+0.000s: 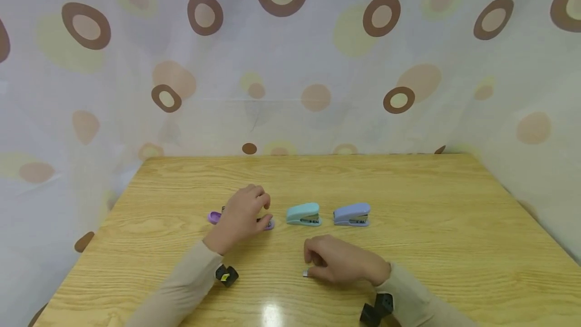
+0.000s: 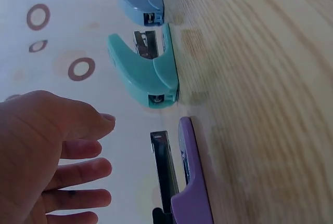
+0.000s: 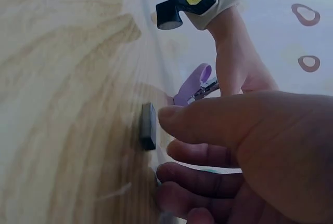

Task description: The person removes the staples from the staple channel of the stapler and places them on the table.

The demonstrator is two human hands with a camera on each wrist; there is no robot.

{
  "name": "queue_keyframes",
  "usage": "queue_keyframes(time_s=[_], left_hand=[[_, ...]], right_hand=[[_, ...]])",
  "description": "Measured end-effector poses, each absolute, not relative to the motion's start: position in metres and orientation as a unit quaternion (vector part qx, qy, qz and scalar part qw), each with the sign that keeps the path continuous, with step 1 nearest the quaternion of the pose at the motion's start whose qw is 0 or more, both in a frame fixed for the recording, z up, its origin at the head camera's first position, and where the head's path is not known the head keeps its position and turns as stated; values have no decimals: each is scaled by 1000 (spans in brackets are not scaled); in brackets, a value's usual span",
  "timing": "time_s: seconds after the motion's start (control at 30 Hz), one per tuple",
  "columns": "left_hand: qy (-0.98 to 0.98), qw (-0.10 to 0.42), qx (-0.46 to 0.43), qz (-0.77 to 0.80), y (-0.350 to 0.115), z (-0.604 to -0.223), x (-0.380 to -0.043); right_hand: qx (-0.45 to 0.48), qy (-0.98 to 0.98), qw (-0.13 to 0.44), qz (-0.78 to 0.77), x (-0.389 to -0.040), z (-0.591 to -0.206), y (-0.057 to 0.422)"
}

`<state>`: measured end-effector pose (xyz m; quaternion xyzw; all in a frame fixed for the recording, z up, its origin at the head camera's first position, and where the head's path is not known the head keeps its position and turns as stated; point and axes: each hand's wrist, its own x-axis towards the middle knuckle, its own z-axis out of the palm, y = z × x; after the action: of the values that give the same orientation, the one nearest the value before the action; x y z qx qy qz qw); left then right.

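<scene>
My left hand [image 1: 240, 215] is over a purple stapler [image 2: 193, 182], hiding its middle in the head view. That stapler is opened wide, its lid swung back and its metal magazine raised off the base. The left fingers look loosely extended in the left wrist view and grip nothing. On the table, a small strip of staples [image 3: 148, 126] lies beside my right thumb. My right hand [image 1: 339, 260] rests low around it with bent, relaxed fingers; a narrow gap shows between thumb tip and strip in the right wrist view.
A teal stapler [image 1: 303, 214] and a periwinkle-blue stapler [image 1: 352, 214] stand in a row to the right of the purple one. The wooden table [image 1: 431, 191] meets a patterned curtain [image 1: 290, 125] at its back edge.
</scene>
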<state>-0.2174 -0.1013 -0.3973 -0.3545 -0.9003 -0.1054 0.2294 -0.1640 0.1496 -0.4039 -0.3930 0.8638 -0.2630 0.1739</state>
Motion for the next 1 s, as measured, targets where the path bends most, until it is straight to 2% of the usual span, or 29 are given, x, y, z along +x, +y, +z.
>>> queue_keyframes(time_s=[0.13, 0.4, 0.73, 1.0], left_hand=[[-896, 238, -362, -100, -95, -398, -217], [-900, 229, -362, -83, -81, -400, -217], [-901, 189, -374, -118, -60, -405, -224], [-899, 164, -388, -117, -48, -408, -222]], right_hand=[[-383, 872, 150, -266, -169, -401, 154], [-377, 891, 62, -245, -178, -396, 168], [-381, 889, -119, -226, -195, -397, 177], [-349, 897, -174, -209, -204, -399, 172]])
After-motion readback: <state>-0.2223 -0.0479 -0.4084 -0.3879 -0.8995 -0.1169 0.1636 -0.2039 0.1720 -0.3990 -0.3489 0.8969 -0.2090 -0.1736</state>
